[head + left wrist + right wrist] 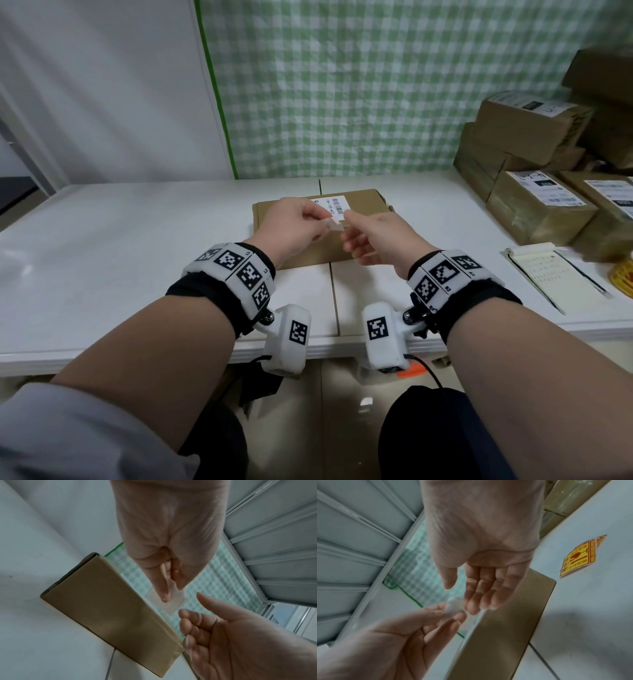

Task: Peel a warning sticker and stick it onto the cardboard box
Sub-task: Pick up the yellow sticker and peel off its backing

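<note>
So, left to right. The left hand (pixel 294 222) is up off the surface (pixel 137 240), with thumb and forefinger pinching a small pale, see-through slip (pixel 333 225). I can't tell whether that's the sticker seen from its back or just the backing paper, since no print shows on it in any view.

The right hand (pixel 376 236) is right next to it, holding nothing, fingers loose and mostly straight. Its fingertips are just beside the slip's free edge. I can't say if they're actually touching it.

Both hands are directly above the cardboard box (pixel 363 202), which lies flat in the middle of the surface straight ahead. In the head view it looks a bit wider than it is deep, so its long side runs across the person. The far part of the lid already has a white barcode label (pixel 334 202), and the near part is bare brown.

The stack of yellow warning stickers (pixel 578 558) is well off to the right, on the surface past the box and near a notepad (pixel 555 274).

My guess is that if the slip is the sticker, it goes straight down and the left hand has it. If it's backing, the right hand is closer to the stack.
</note>
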A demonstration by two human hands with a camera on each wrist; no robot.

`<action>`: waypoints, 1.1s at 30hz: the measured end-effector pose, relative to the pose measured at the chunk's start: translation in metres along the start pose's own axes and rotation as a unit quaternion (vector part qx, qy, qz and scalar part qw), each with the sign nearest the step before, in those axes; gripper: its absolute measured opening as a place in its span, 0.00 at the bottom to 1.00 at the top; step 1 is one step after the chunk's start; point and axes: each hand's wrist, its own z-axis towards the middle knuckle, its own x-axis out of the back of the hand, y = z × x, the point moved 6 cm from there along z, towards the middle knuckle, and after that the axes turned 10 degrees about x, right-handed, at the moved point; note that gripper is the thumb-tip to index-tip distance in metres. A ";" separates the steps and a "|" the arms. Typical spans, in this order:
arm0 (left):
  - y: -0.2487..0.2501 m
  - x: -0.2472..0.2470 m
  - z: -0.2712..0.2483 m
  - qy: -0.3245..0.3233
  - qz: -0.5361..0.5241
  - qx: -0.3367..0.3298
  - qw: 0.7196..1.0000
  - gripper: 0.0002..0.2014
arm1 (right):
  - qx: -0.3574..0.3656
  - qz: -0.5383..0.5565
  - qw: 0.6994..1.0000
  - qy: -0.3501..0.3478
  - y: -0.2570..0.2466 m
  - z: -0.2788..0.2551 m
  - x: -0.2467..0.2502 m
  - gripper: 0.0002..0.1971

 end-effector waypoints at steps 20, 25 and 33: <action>0.004 -0.011 0.000 -0.023 0.053 -0.011 0.998 0.07 | 0.057 0.021 0.998 0.008 -0.008 0.002 -0.003 0.09; 0.003 -0.013 0.001 -0.025 0.053 -0.013 0.998 0.07 | 0.069 -0.008 0.997 0.040 -0.009 0.003 -0.002 0.14; -0.002 -0.009 0.004 -0.017 0.005 0.004 1.000 0.10 | 0.069 -0.033 0.996 0.039 -0.007 0.004 0.004 0.14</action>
